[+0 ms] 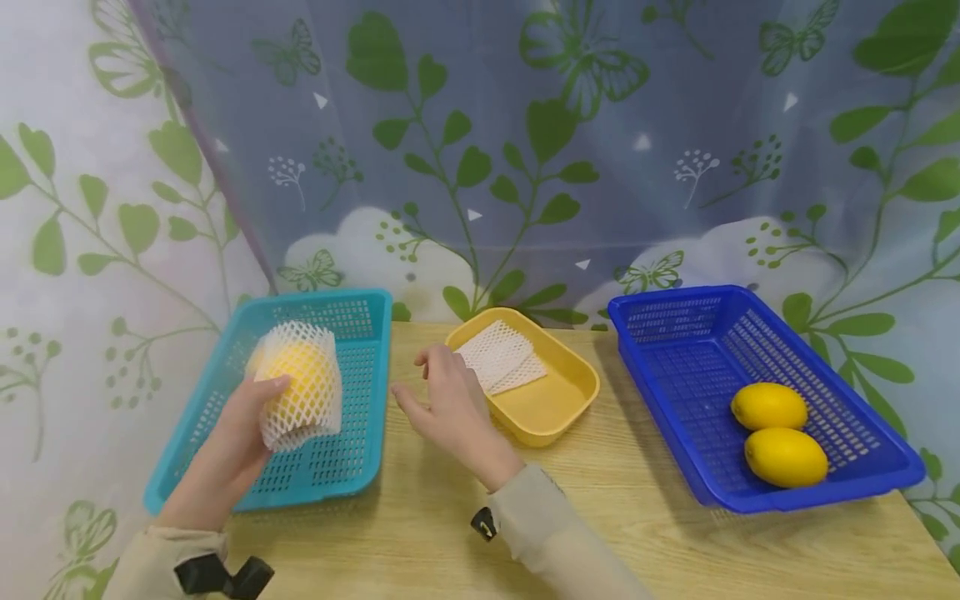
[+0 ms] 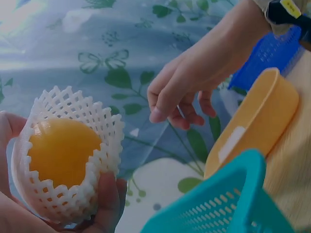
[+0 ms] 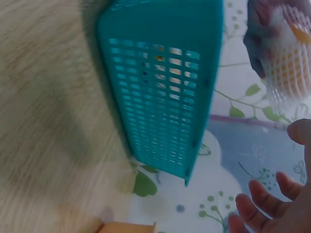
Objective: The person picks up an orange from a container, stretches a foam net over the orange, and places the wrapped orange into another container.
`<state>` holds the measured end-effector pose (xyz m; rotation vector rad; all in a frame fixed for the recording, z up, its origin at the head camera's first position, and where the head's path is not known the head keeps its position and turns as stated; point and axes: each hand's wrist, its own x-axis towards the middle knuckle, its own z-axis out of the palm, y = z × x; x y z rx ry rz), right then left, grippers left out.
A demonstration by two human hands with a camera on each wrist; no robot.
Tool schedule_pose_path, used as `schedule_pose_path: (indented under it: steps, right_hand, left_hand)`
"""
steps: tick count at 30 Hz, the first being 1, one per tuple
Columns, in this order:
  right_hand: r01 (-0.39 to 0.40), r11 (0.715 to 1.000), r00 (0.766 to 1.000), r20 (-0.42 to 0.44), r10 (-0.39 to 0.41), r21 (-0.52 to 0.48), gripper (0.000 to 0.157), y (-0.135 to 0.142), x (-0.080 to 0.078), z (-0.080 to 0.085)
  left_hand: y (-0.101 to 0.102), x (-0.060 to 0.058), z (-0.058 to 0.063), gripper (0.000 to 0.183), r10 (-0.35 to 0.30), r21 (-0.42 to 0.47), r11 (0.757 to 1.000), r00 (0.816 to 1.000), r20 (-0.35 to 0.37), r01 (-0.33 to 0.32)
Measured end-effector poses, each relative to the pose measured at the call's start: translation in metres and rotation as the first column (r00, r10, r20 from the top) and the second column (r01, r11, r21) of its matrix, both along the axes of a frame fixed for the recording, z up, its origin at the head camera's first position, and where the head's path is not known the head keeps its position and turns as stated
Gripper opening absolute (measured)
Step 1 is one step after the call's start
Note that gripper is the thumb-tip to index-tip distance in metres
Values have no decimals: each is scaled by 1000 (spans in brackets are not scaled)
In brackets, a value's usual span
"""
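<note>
My left hand (image 1: 238, 429) grips a lemon (image 2: 63, 150) wrapped in a white foam net (image 1: 330, 400). Hand and fruit are over the teal basket (image 1: 378, 392). One end of the lemon shows bare at the net's opening in the left wrist view. My right hand (image 1: 456, 412) hovers between the teal basket and the yellow tray (image 1: 551, 412), fingers loosely bent and holding nothing. Several fingers of that hand show apart in the right wrist view. White foam nets (image 1: 498, 354) lie flat in the tray, left of its middle.
At the right stands a blue basket (image 1: 660, 400) with two bare lemons, one lemon (image 1: 768, 406) behind the other lemon (image 1: 786, 457). All the containers stand on a wood-grain table (image 1: 592, 517). A patterned curtain (image 1: 480, 167) hangs right behind them.
</note>
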<state>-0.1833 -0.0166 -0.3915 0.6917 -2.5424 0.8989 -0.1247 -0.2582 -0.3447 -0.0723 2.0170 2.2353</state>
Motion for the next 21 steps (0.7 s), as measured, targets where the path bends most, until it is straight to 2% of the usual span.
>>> schedule_pose_path:
  steps: [3, 6, 8, 10, 13, 17, 19, 21]
  right_hand:
    - [8, 997, 1000, 27, -10, 78, 43, -10, -1, -8]
    - [12, 987, 998, 56, -21, 163, 48, -18, 0, -16]
    - [5, 975, 997, 69, -21, 221, 49, -23, 0, -22]
    - [-5, 964, 997, 71, -14, 264, 49, -27, 1, -28]
    - [-25, 951, 999, 51, 10, 307, 47, -32, 3, -36]
    - [-30, 938, 1000, 8, 29, 345, 42, -35, 5, -44]
    - [-26, 932, 999, -10, 31, 362, 41, -36, 5, -45]
    - [-20, 927, 999, -27, 32, 375, 41, -36, 5, -46]
  left_hand:
    - [-4, -15, 2, 67, 19, -78, 997, 1000, 17, -18]
    - [-8, -30, 0, 63, 38, -167, 985, 999, 13, -35]
    - [-11, -39, -2, 57, 58, -239, 970, 998, 7, -54]
    - [-14, -50, -6, 56, 77, -331, 941, 997, -10, -76]
    - [-18, -64, -12, 64, 97, -497, 862, 995, -29, -99]
    - [-19, -79, -20, 87, 116, -681, 723, 992, -51, -119]
    - [-19, -85, -25, 98, 110, -736, 669, 993, -46, -108]
    - [-18, -89, -29, 104, 88, -771, 631, 995, -36, -83]
